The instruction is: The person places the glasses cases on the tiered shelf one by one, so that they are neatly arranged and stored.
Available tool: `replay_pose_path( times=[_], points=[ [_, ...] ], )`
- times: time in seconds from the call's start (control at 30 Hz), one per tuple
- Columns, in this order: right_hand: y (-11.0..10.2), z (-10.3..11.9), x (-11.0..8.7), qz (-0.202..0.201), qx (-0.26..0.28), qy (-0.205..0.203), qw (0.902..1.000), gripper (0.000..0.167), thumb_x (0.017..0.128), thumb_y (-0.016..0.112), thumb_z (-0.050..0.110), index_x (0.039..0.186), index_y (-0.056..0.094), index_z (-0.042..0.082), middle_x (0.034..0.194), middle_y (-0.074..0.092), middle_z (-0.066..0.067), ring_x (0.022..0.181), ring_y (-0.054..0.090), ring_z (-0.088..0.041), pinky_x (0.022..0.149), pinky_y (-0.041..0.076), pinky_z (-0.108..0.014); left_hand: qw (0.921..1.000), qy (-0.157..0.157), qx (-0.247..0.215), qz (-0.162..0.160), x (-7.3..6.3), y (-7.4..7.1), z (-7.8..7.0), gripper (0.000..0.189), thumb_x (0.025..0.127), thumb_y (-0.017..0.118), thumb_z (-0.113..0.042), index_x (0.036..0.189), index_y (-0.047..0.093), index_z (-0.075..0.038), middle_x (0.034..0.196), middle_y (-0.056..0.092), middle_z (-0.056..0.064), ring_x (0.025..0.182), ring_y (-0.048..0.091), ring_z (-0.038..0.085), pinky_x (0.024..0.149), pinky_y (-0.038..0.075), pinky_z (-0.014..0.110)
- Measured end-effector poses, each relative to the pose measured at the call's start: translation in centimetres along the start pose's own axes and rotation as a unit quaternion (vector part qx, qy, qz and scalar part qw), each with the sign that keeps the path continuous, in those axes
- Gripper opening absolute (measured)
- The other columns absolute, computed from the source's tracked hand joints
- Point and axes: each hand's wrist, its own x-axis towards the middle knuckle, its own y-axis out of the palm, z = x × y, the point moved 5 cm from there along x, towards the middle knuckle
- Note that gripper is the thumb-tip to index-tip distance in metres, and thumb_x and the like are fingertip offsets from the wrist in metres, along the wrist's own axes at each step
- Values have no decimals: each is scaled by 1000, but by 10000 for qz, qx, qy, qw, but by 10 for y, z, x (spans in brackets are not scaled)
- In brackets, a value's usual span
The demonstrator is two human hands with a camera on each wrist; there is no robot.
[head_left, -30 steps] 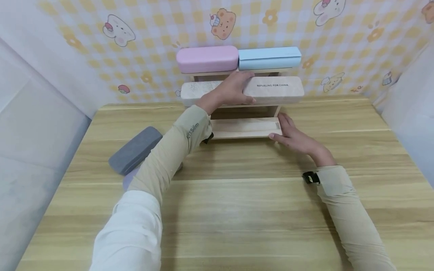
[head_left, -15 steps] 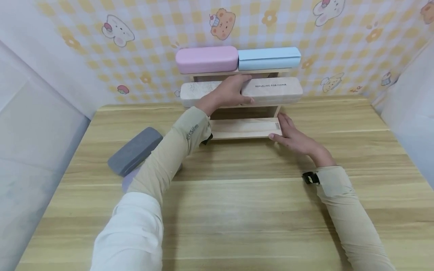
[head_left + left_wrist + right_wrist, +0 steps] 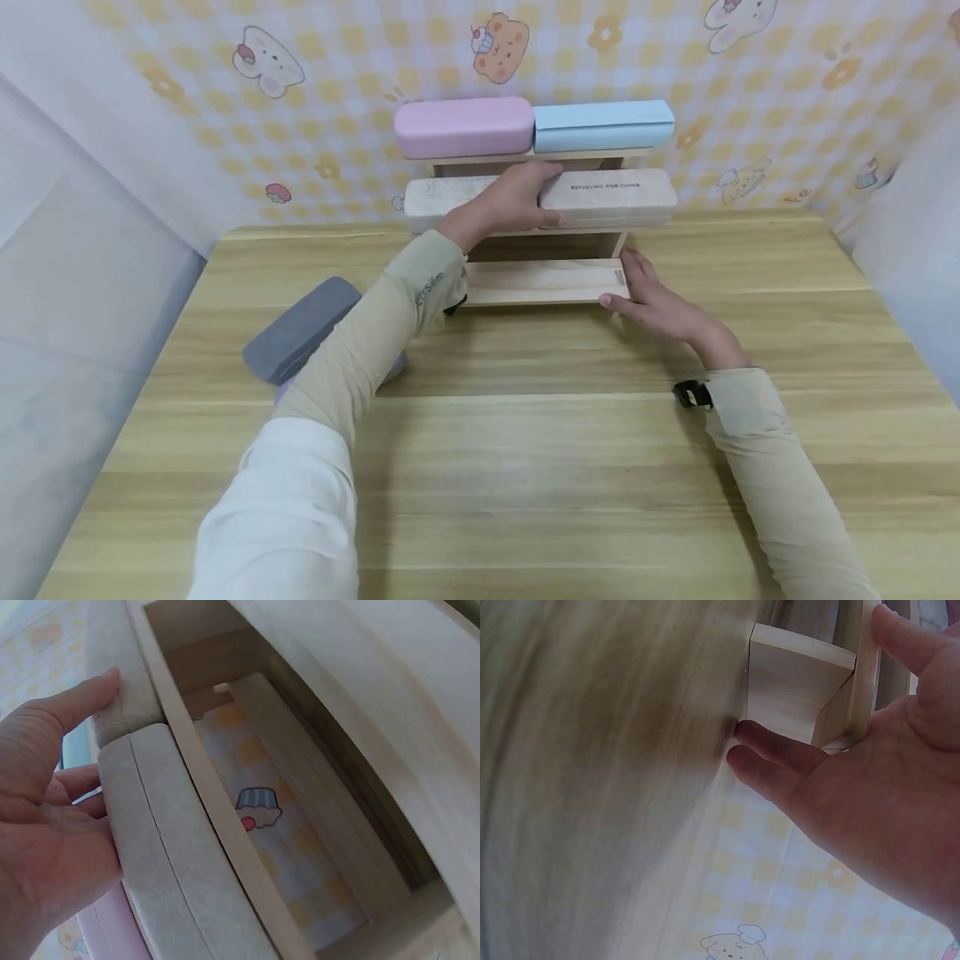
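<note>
A tiered wooden shelf [image 3: 532,282] stands at the back of the table. Two off-white glasses cases lie end to end on its middle tier. My left hand [image 3: 510,200] is at their join, its thumb on the front of the right off-white case [image 3: 607,200], its fingers reaching over behind. The left off-white case [image 3: 176,847] is partly covered by this hand in the head view. My right hand [image 3: 660,308] holds the right end of the bottom tier, thumb on the front edge, fingers [image 3: 769,769] extended along the side near the tabletop.
A pink case [image 3: 465,127] and a light blue case [image 3: 603,125] sit on the top tier. On the table [image 3: 540,483] at left lies a grey case [image 3: 300,329], with a purple one partly hidden under my left sleeve [image 3: 352,367]. A checked wall covering [image 3: 337,67] rises behind.
</note>
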Motion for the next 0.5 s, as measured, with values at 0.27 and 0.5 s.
replay_pose_path(
  times=[0.27, 0.5],
  points=[
    [3, -1, -2, -52, 88, -42, 9999, 93, 105, 50, 34, 158, -20, 5, 165, -22, -25, 155, -18, -42, 122, 3, -68, 9988, 363, 322, -90, -17, 4, -6, 72, 97, 66, -30, 155, 35, -1, 162, 36, 15, 153, 32, 26, 127, 23, 33],
    [1, 0, -3, -19, 16, 9, 10000, 93, 106, 49, 34, 157, -22, 3, 165, -24, -25, 154, -20, -43, 123, 3, -66, 9982, 518, -120, -268, -67, -13, -8, 64, 99, 64, -31, 153, 40, -5, 160, 40, 12, 152, 34, 25, 126, 27, 37]
  ],
)
